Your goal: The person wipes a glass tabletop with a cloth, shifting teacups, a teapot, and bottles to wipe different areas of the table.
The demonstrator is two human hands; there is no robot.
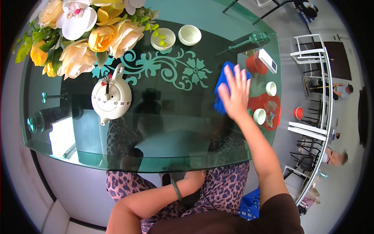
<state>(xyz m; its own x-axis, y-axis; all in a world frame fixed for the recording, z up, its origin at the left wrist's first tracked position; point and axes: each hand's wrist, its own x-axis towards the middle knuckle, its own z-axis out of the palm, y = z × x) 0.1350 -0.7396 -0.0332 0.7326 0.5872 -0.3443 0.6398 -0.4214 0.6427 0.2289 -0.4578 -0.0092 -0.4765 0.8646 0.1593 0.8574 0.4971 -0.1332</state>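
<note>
My right hand [235, 91] lies flat on a folded blue cloth [219, 102] on the glass table [171, 136], its fingers stretched out and a little apart. My left hand [194, 181] rests on my lap below the table's front edge, and its fingers are mostly hidden. A white teapot [112, 97] with dark lettering and a red-and-black cord stands at the left, its spout towards me. Two pale cups, a left one [159, 41] and a right one [189, 35], stand at the far side. A small cup [259, 116] is close to my right wrist.
Artificial flowers [83, 39] fill the far left corner. Along the right edge are another small cup [270, 89], a red tray [270, 105] with small packets, a red container [255, 64] and a white device [267, 60]. Beyond are chairs and people. A blue crate [250, 204] is below.
</note>
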